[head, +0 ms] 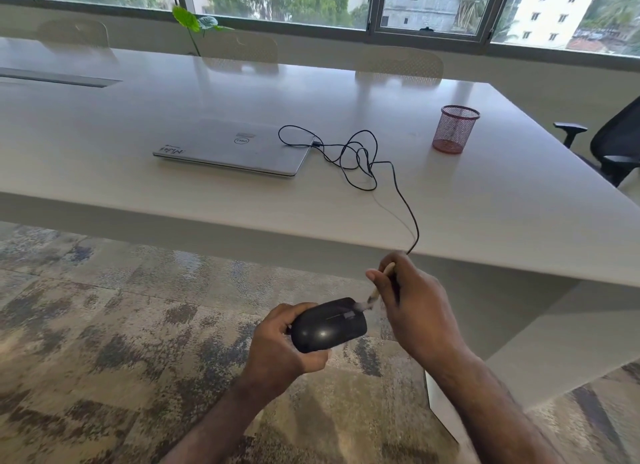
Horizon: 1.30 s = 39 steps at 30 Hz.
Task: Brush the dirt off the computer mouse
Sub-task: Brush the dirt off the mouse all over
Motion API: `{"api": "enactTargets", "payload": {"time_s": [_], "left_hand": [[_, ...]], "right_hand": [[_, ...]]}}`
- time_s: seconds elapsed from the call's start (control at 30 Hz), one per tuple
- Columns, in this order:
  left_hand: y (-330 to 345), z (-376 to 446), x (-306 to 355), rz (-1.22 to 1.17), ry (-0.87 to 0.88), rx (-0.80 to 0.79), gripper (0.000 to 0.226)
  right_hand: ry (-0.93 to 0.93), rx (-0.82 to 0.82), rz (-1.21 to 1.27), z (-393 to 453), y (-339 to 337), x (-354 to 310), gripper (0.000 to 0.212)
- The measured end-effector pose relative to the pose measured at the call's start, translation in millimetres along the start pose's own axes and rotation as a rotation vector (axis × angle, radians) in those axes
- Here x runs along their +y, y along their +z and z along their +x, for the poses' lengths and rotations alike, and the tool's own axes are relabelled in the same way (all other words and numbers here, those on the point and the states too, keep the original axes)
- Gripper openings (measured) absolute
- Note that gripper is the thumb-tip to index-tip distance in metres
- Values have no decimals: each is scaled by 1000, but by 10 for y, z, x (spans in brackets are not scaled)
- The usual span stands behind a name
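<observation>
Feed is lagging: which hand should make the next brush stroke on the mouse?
Right. The right hand already pinches the small brush, bristles at the front of the black mouse, while the left hand grips the mouse's rear.

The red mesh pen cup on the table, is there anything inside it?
Through the mesh, the pen cup looks empty: no pens stick out above its rim, and it stands upright on the table. Its very bottom is too dense and small to check.

An office: a long white desk (485, 193), closed laptop (239, 148), mesh pen cup (454, 129), swivel chair (613, 141), carpet tiles (121, 325).
</observation>
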<state>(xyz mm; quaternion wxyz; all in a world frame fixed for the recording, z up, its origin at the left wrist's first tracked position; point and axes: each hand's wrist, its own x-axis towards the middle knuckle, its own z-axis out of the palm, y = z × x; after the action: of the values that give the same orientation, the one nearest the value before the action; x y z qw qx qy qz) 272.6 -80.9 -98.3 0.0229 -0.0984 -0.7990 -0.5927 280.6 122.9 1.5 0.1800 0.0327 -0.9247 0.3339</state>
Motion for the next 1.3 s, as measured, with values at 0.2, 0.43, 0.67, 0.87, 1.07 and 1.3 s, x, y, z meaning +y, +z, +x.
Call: {"api": "enactTargets", "payload": {"time_s": [0.2, 0.43, 0.67, 0.87, 1.07, 1.3], "left_hand": [[-1, 3, 20, -32, -17, 1, 64], [6, 16, 60, -89, -47, -12, 63], [-4, 7, 57, -85, -31, 16, 66], [-16, -8, 67, -80, -32, 17, 69], [-35, -22, 87, -71, -48, 16, 67], [-53, 2, 178, -61, -41, 43, 59]], "right_hand": [[33, 118, 172, -40, -80, 14, 20], [29, 48, 239, -113, -40, 37, 20], [9, 132, 257, -140, -63, 71, 18], [40, 127, 245, -145, -47, 96, 20], [86, 163, 444, -146, -42, 107, 19], [82, 180, 426, -155, -154, 121, 33]]}}
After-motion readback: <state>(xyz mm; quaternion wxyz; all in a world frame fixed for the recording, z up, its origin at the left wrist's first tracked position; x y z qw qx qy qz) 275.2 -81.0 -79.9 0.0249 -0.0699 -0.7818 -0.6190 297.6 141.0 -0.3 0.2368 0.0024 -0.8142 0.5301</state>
